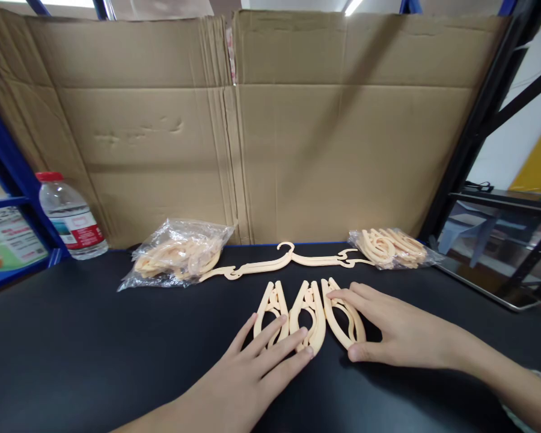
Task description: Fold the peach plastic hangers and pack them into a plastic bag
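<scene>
Three folded hangers (pixel 310 313) lie side by side at lower centre of the frame, long axes running away from the person. The left hand (pixel 256 367) rests flat and open on the left two — the right hand (pixel 388 328), also open, touches the rightmost, gripping nothing.

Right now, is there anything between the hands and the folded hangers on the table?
Nothing visible: the left hand lies on two folded hangers, and the right hand lies on the third folded hanger.
</scene>
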`<action>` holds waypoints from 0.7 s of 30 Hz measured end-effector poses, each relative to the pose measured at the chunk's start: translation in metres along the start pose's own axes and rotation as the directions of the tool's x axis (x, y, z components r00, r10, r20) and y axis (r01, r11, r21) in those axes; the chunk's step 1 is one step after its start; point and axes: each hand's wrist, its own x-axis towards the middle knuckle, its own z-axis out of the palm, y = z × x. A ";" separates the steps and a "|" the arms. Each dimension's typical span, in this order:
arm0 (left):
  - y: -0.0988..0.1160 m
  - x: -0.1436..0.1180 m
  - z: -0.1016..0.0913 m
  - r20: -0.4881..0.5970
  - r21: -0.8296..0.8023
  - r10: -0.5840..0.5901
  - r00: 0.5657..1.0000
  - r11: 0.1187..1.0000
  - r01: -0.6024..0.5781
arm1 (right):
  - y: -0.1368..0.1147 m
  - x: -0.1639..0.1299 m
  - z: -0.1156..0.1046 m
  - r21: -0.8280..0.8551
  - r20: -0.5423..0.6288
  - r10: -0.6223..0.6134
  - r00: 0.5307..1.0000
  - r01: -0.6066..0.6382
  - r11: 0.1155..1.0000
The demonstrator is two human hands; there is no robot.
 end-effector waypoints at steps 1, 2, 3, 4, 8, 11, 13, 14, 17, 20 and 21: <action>0.001 0.000 0.000 -0.005 0.006 -0.004 1.000 1.000 0.004 | -0.001 0.001 0.001 0.000 -0.004 -0.006 1.000 0.006 1.000; 0.001 0.000 -0.001 -0.011 0.014 -0.010 1.000 1.000 0.010 | -0.002 0.001 0.002 0.000 -0.011 -0.011 1.000 0.011 1.000; 0.001 -0.001 0.000 -0.020 0.022 -0.018 1.000 1.000 0.018 | -0.004 0.002 0.003 0.000 -0.018 -0.016 1.000 0.016 1.000; 0.001 -0.001 0.000 -0.028 0.030 -0.028 0.999 0.999 0.029 | -0.005 0.004 0.004 -0.002 -0.026 -0.020 0.999 0.020 1.000; -0.001 -0.001 0.003 -0.040 0.069 -0.065 0.997 0.995 0.068 | -0.006 0.009 0.009 -0.036 -0.070 -0.036 0.997 0.033 0.999; -0.003 0.000 0.005 -0.029 0.084 -0.071 0.997 0.994 0.073 | -0.003 0.013 0.011 -0.059 -0.098 -0.054 0.994 0.048 0.997; -0.004 0.001 0.006 -0.022 0.075 -0.072 0.997 0.994 0.073 | -0.001 0.015 0.013 -0.071 -0.110 -0.059 0.992 0.051 0.996; -0.005 0.002 0.006 -0.023 0.065 -0.072 0.997 0.995 0.074 | 0.000 0.016 0.013 -0.076 -0.115 -0.059 0.992 0.051 0.996; -0.005 0.004 0.006 -0.033 0.023 -0.073 0.997 0.997 0.074 | 0.002 0.018 0.014 -0.072 -0.130 -0.062 0.990 0.053 0.996; -0.006 0.004 0.006 -0.030 -0.018 -0.061 0.998 0.998 0.060 | 0.003 0.018 0.014 -0.052 -0.137 -0.064 0.988 0.058 0.997; -0.006 0.003 0.006 -0.030 -0.031 -0.057 0.998 0.998 0.057 | 0.004 0.018 0.014 -0.048 -0.135 -0.062 0.989 0.056 0.997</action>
